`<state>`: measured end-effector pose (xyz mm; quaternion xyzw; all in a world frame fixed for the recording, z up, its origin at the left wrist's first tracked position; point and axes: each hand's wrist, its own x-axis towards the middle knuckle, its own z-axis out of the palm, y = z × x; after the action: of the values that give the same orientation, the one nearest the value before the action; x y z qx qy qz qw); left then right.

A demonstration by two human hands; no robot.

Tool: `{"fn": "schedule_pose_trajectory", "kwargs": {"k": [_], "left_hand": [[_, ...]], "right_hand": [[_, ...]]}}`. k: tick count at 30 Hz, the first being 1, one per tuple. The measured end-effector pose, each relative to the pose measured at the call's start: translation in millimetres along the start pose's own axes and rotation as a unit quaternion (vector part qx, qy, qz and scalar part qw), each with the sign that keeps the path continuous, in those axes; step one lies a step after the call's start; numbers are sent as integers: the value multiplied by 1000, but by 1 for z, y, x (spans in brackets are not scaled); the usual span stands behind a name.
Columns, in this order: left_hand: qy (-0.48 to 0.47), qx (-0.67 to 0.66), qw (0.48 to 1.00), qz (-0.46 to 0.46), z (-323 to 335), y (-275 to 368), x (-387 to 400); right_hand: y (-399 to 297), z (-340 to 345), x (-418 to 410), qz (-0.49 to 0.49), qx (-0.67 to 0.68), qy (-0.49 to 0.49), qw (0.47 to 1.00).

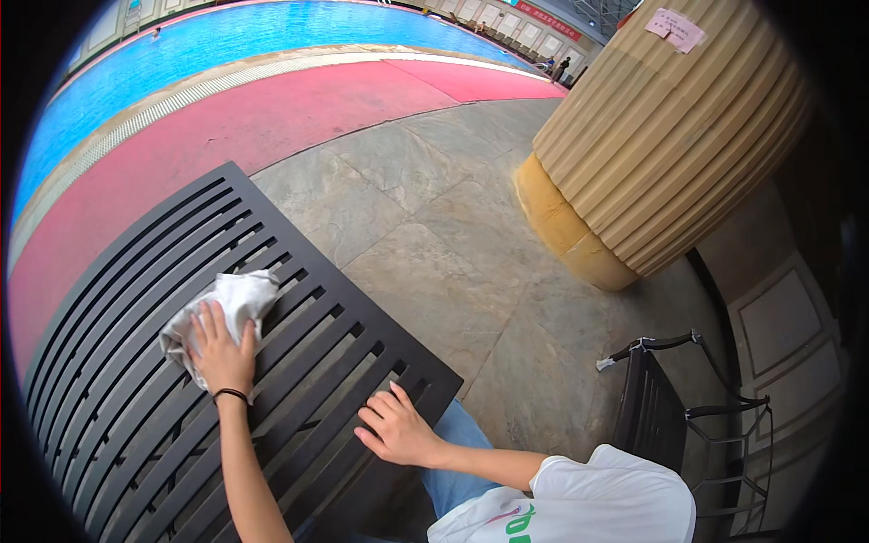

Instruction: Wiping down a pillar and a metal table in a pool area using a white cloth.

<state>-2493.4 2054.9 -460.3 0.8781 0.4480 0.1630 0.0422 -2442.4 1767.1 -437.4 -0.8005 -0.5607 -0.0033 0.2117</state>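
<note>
A dark slatted table [343, 293] spreads out before me, with long narrow gaps between its slats. My left hand [227, 353] presses palm down on a crumpled white cloth [248, 292], its fingers spread and a dark band around the wrist. The cloth lies bunched over several slats and sticks out beyond the fingertips. Close to the table's near right corner, my right hand [400, 431] rests on the slats with loosely bent fingers and holds nothing visible.
A fluted beige column [652, 156] with a yellowish base rises at the right. A dark metal-framed chair [652, 400] stands below it. Grey stone tiles [434, 265] meet a pinkish-red floor strip [292, 112] along a swimming pool [285, 34]. People [560, 69] are far off.
</note>
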Motion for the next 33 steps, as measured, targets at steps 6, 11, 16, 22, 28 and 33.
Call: {"fn": "schedule_pose_trajectory", "kwargs": {"k": [6, 11, 16, 22, 28, 33], "left_hand": [[-9, 49, 998, -31, 17, -4, 63], [16, 51, 996, -71, 19, 4, 92], [36, 74, 993, -90, 32, 4, 120], [45, 71, 992, -90, 26, 9, 123], [33, 49, 995, -83, 24, 16, 117], [26, 40, 998, -45, 24, 6, 114]], "right_hand": [[-1, -1, 6, 27, 14, -32, 999], [-2, -1, 7, 45, 24, -60, 997], [-1, 2, 9, 41, 18, -64, 997], [-3, -4, 13, 31, -2, -82, 996], [1, -4, 8, 19, -32, -100, 994], [0, -1, 6, -10, -39, -53, 998]]}}
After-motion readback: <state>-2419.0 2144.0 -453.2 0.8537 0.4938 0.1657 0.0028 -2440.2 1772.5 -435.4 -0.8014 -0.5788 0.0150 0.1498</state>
